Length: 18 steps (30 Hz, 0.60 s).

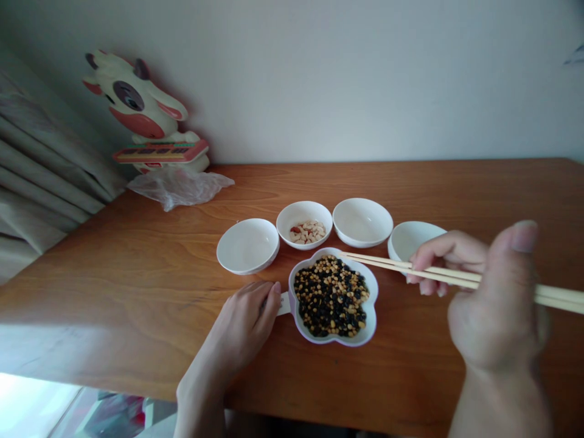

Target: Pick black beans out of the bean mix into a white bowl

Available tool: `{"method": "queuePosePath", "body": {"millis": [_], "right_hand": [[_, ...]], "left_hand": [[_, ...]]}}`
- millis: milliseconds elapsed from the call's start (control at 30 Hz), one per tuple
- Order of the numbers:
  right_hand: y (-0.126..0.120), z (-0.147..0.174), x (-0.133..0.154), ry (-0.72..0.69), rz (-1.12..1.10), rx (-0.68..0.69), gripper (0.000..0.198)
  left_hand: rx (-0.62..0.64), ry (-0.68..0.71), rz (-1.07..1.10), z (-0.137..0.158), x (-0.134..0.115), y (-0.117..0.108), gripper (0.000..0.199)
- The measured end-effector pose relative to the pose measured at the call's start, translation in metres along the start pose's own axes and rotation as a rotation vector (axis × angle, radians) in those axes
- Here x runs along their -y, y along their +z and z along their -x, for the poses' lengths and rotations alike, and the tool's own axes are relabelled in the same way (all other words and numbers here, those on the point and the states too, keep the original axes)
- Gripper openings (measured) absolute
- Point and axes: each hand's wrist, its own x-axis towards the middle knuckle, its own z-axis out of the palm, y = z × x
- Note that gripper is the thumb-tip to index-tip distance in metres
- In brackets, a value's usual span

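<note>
My left hand [253, 313] is closed around the short white handle [283, 303] of a flower-shaped bowl [373, 304]. Mixed black and yellow beans [331, 298] fill that bowl. In my right hand [493, 292] is a pair of wooden chopsticks [438, 277], their tips close together over the bowl's far rim; I see nothing between the tips. Beyond the bowl stand white bowls in a curved row: a left one [247, 246] with nothing visible in it, one [304, 210] holding pale peanuts [308, 232], a bare one [362, 222], and a right one [413, 234] partly hidden by my fingers.
A cow-shaped toy with a keyboard [150, 115] leans by the wall at the back left, with crumpled clear plastic [182, 187] before it. A curtain [41, 176] hangs at the left. The wooden table [114, 292] has its front edge close to me.
</note>
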Motion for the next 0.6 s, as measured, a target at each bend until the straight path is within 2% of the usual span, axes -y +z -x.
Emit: {"method": "queuePosePath", "body": {"millis": [200,333,600], "right_hand": [[-0.016,0.0,-0.007,-0.017,0.136,0.211,0.08],[-0.018,0.003,-0.007,-0.037,0.187,0.238,0.079],[-0.009,-0.009,-0.01,-0.071,0.086,0.283,0.079]], "left_hand": [[-0.016,0.021,-0.024,0.0,0.002,0.0,0.037],[-0.027,0.025,-0.031,0.001,0.004,0.002,0.038],[-0.036,0.025,-0.002,-0.003,0.006,0.004,0.04]]}}
